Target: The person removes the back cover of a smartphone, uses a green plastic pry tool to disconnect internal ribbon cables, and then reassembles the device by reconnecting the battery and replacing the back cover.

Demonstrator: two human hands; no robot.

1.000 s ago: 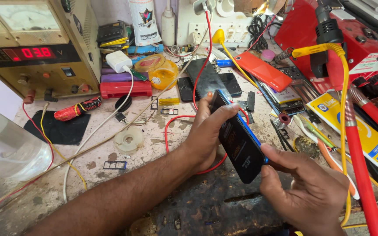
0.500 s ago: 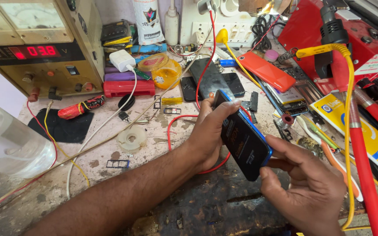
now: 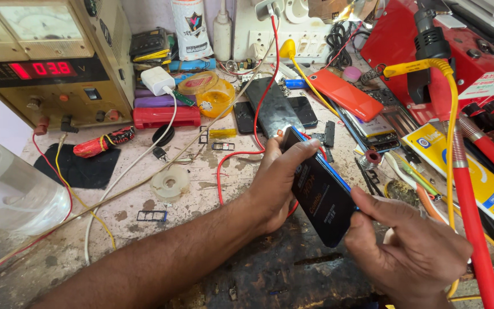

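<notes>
A dark smartphone point(image 3: 318, 191) with a blue edge is held tilted above the workbench, its back toward me. My left hand point(image 3: 278, 180) grips its upper left side, fingers wrapped around the top edge. My right hand point(image 3: 413, 249) pinches the phone's lower right edge between thumb and fingers. Whether a small tool sits in the right fingers is hidden.
A bench power supply point(image 3: 47, 57) with a red readout stands at back left. Red and yellow wires point(image 3: 258, 97), other phones point(image 3: 275, 109), an orange phone cover point(image 3: 344, 94), a tape roll point(image 3: 170, 183) and SIM trays litter the bench. A red machine point(image 3: 475, 51) and red hose point(image 3: 475, 229) are at right.
Both hands and the phone have stayed nearly still; the phone has tilted slightly and the right thumb slid a little along its lower edge.
</notes>
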